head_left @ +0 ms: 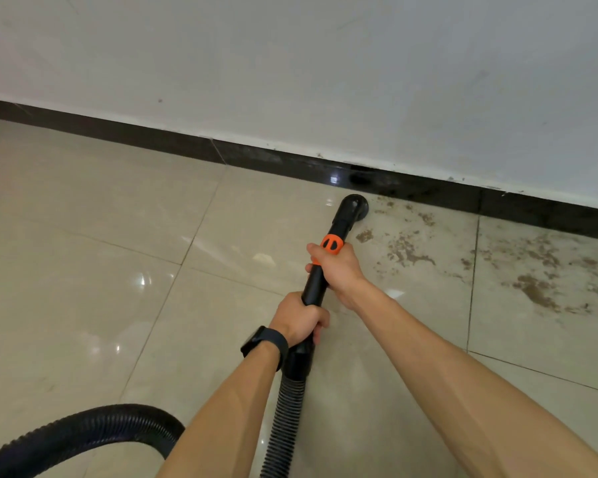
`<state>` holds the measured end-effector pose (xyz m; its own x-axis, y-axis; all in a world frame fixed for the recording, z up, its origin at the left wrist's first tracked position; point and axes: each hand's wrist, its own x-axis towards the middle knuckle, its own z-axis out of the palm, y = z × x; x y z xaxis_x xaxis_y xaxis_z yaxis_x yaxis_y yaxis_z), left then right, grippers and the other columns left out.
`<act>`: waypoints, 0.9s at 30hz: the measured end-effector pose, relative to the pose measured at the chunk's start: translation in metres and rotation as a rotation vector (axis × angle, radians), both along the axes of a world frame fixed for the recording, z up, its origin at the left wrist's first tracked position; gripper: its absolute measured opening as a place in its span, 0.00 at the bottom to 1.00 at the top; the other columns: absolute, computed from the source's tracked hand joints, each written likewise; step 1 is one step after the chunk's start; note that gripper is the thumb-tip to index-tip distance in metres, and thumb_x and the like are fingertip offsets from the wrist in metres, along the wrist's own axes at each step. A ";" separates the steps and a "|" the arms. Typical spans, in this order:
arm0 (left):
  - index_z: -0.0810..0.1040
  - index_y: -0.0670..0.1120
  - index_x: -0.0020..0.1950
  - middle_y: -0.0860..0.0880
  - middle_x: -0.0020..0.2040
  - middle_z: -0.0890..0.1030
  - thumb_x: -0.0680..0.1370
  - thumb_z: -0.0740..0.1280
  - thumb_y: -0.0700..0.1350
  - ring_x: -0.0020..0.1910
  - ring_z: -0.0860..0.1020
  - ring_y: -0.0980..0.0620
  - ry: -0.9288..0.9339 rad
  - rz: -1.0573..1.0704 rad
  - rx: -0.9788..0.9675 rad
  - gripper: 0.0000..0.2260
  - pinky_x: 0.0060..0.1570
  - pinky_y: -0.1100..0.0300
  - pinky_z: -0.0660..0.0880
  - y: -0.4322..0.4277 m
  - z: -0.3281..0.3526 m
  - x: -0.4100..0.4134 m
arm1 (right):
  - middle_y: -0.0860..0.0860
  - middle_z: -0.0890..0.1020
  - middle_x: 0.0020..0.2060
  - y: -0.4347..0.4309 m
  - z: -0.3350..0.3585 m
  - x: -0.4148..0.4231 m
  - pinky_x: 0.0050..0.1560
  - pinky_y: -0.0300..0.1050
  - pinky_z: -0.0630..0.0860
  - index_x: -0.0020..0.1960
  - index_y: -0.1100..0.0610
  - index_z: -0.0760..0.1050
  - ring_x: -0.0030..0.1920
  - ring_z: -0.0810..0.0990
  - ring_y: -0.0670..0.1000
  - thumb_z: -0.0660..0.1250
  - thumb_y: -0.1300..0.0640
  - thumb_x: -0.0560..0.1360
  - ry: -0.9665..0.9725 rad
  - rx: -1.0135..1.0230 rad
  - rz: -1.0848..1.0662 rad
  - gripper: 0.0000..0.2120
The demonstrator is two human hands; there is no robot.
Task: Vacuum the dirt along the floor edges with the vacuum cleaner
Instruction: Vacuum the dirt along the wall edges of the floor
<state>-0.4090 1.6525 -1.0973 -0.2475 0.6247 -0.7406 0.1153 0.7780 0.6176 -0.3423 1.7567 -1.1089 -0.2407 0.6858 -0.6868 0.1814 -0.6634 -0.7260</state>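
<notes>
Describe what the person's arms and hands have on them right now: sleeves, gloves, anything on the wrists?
Both forearms are bare as far as the frame shows, with no sleeves in view. The hands are ungloved: left hand, right hand. The left wrist carries a black watch on a wide dark strap. No rings, markings or other jewellery can be made out.

A: Where does your nozzle (354,205) sit?

B: You have it on the floor (83,270), just beside the baseboard (256,157), which runs along the foot of the wall (290,63).

A: And the dirt (404,250)?

B: It lies to the right of your nozzle, spreading along the baseboard.

A: Your hands?

B: Your right hand (339,267) grips the wand (316,284) ahead; your left hand (299,319) grips it behind. The hose (285,419) trails back, then loops left.
</notes>
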 end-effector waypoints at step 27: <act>0.74 0.42 0.33 0.43 0.26 0.77 0.65 0.69 0.39 0.25 0.75 0.45 0.047 -0.069 0.011 0.04 0.40 0.49 0.79 0.011 0.007 -0.004 | 0.53 0.81 0.44 0.013 0.009 0.004 0.39 0.47 0.81 0.67 0.61 0.66 0.34 0.85 0.47 0.71 0.55 0.79 0.059 -0.070 -0.049 0.23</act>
<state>-0.4133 1.6633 -1.0906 -0.2377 0.6495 -0.7222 0.1976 0.7603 0.6188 -0.3384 1.7699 -1.0996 -0.2497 0.6486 -0.7190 0.1058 -0.7198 -0.6860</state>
